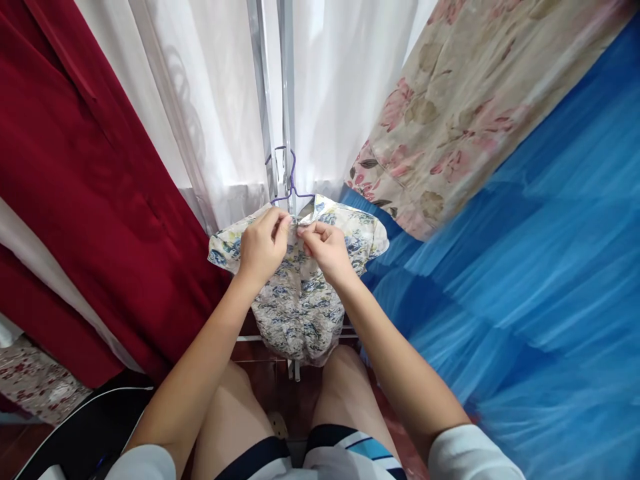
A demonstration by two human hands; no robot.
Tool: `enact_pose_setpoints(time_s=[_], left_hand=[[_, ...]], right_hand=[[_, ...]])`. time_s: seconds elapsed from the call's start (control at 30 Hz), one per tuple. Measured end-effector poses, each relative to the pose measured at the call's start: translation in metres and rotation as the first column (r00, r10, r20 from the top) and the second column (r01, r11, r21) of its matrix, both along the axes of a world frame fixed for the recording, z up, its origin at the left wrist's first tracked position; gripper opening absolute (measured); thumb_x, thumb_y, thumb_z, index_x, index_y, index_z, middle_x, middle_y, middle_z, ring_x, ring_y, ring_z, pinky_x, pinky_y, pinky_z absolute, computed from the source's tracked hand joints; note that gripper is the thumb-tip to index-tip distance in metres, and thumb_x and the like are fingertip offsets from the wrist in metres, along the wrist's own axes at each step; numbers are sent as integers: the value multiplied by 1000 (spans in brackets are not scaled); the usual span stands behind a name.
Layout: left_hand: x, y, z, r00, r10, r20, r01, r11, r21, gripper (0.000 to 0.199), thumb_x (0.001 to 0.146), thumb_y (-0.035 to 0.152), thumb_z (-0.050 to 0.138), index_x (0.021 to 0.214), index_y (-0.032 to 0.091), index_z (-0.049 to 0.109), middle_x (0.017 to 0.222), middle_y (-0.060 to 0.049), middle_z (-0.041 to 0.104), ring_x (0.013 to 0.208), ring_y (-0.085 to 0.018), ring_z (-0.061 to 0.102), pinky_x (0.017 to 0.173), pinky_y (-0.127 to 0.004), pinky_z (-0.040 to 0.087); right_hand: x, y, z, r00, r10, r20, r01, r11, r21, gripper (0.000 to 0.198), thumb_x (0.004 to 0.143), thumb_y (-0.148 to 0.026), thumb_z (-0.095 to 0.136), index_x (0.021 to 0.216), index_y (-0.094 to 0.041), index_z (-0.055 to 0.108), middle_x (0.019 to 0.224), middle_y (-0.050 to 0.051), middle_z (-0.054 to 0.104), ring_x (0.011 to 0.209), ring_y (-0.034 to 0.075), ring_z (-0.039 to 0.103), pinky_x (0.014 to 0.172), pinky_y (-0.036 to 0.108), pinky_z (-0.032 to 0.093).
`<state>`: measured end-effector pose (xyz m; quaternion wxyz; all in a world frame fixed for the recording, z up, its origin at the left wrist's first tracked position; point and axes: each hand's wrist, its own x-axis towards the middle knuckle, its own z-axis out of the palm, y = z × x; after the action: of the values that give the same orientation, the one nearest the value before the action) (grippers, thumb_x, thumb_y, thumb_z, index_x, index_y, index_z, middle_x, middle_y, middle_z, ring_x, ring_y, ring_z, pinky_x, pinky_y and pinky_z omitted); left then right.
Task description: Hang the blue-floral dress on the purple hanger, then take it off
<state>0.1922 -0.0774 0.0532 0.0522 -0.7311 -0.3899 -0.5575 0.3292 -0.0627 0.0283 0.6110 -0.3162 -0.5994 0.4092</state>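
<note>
A short-sleeved floral shirt, cream with blue and yellow flowers, hangs on a purple hanger in front of me. My left hand pinches the shirt near the left side of its neck opening. On the other side of the opening my right hand is closed, its thumb and fingertips gripping the shirt edge. The fingertips of both hands almost meet at the collar. Any button or fastener between them is too small to make out. Below the hands the shirt front hangs down to just above my knees.
The hanger hooks onto a metal rack pole. White curtains hang behind it. Red fabric drapes on the left; floral cloth and blue tulle fill the right. A black round-edged object sits at lower left.
</note>
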Motion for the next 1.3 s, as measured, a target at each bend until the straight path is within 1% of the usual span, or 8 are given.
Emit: enact_pose_setpoints(time_s=[0.23,0.37,0.43,0.6,0.77,0.97,1.2,1.3], left_hand=[[-84,45,-14,841,120,528,-170,984,46,17,95,28,53,90,14,62,85,-2,60,82,-12,57,76,-21,43],[-115,68,-70,418,254,872,-31,964,-266,13,92,24,49,84,15,54,74,3,55,68,-8,52,69,-20,42],[-108,64,-104,360,299,884,79,934,-348,16,91,28,50,81,16,50,67,4,52,60,-8,50,64,-21,42],[-67,33,-152,465,233,854,404,802,-439,28,76,37,70,84,12,59,74,-5,63,65,-15,61,67,-29,50],[-23,14,-130,495,-23,869,610,721,-328,31,76,44,72,88,17,64,92,-6,67,87,-18,65,84,-33,53],[34,-25,-78,713,-404,573,652,682,-332,19,92,36,59,93,20,69,94,-6,65,91,-19,62,87,-30,49],[30,-14,-95,863,-430,265,504,770,-391,46,96,24,47,142,27,47,132,-8,58,125,-22,51,110,-40,35],[21,8,-124,795,-555,245,599,654,-462,46,96,18,36,139,26,52,140,-6,55,138,-23,40,117,-44,26]], right_hand=[[16,-5,-44,995,7,104,6,992,-126,28,76,-35,63,57,-20,49,42,-6,45,39,7,35,42,22,24],[27,-20,-52,985,55,165,-32,990,-137,28,77,-34,63,57,-20,48,43,-6,45,39,8,35,42,22,24],[35,-20,-62,981,31,193,-3,989,-146,27,77,-33,62,58,-20,49,44,-6,47,41,8,37,43,23,25],[79,-10,-118,951,-201,233,250,947,-200,27,79,-35,56,57,-20,49,47,-4,47,45,10,38,48,25,28],[109,-27,-156,903,-261,342,348,911,-221,15,72,-31,62,64,-18,60,55,-1,57,52,15,47,54,28,36],[63,-52,-117,875,-73,479,35,995,89,56,68,-19,69,123,-19,61,123,10,61,117,29,53,103,43,40],[44,-57,-94,908,372,194,-296,895,-335,35,83,-33,63,115,-17,61,103,6,67,105,27,58,103,45,42],[62,-71,-86,866,448,224,-305,826,-474,25,81,-36,68,96,-17,60,90,3,62,86,21,57,87,38,48]])
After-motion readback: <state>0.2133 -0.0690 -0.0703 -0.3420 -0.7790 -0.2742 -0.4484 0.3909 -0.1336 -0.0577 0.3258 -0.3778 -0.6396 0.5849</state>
